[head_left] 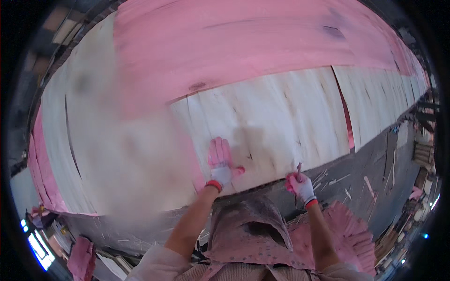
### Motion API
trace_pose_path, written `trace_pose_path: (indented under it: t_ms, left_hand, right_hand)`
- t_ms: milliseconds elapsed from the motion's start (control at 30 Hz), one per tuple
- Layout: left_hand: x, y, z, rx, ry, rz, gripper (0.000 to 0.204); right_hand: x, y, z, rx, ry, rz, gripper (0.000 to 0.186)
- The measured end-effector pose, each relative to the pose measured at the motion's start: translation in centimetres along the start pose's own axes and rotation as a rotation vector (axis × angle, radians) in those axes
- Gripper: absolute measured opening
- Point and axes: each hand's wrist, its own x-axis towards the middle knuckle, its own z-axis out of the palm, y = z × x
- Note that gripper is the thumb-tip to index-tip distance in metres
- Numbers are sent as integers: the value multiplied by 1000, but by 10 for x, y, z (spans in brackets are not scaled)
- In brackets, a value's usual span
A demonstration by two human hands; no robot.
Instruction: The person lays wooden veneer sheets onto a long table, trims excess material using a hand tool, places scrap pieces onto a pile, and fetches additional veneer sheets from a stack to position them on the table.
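Lay at the centre of the frame, pale and dark-streaked: a wood sheet (272, 122), spread flat, with the near edge slanting up toward the right. Had the left hand (219, 161) pressed on the lower left part, palm down, fingers together and pointing up the frame, thumb spread to the right; gripped nothing, probably to steady the sheet by weight alone. Had the right hand (301, 186) at the near edge, right of centre, fingers curled tightly round a thin tool (299, 166) with one end poking up past the fist, perhaps held there for work along that edge. Could not tell the tool's kind.

Wore gloves on both hands, white with pink fingers and red cuffs. Reached in with both forearms from the lower edge, set well apart, the left slanting rightward, the right leaning leftward.

Spread across the top: a broad pink sheet (234, 42), bordering the pale one. Continued at right, past a narrow gap showing pink, with another pale sheet (379, 93). Blurred much of the left side. Stretched below right: a dark grey surface (347, 187) strewn with slivers.
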Motion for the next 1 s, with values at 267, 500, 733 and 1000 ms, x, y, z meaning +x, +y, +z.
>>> trace_pose_path:
  t_ms: [267, 500, 733, 1000]
  left_hand:
    - [-32, 90, -67, 417, 271, -11, 133]
    - [-59, -30, -76, -806, 402, 390, 62]
    - [-109, -137, 6, -528, 383, 380, 48]
    - [-218, -74, 51, -157, -6, 448, 38]
  right_hand:
    - [-86, 188, -5, 268, 76, 42, 20]
    - [-156, 351, -21, 581, 289, 56, 19]
    - [-294, 651, 41, 1482, 627, 303, 26]
    - [-406, 754, 252, 1952, 761, 357, 37]
